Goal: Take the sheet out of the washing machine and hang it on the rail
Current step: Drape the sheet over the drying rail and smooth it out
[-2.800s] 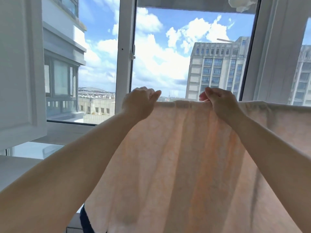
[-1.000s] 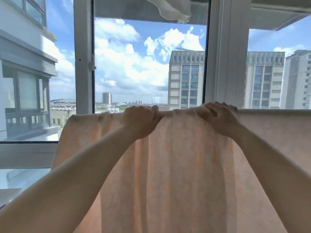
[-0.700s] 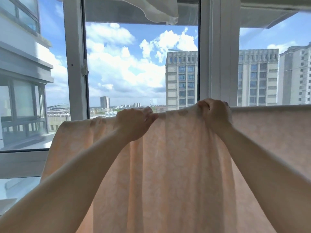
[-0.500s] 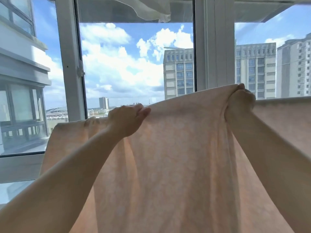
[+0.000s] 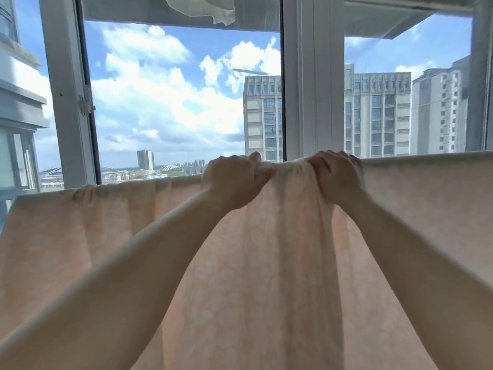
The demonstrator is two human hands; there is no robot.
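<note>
Head view: both hands, left hand [image 5: 234,180] and right hand [image 5: 336,177], pinched a bunched fold of the peach sheet [image 5: 266,276], which hung draped along the rail running left to right, slack fabric between the grips.

No text, label, brand, number or sign can be read anywhere: none on the sheet [image 5: 266,276], the window frame [image 5: 298,89] or the distant buildings [image 5: 376,113].
</note>
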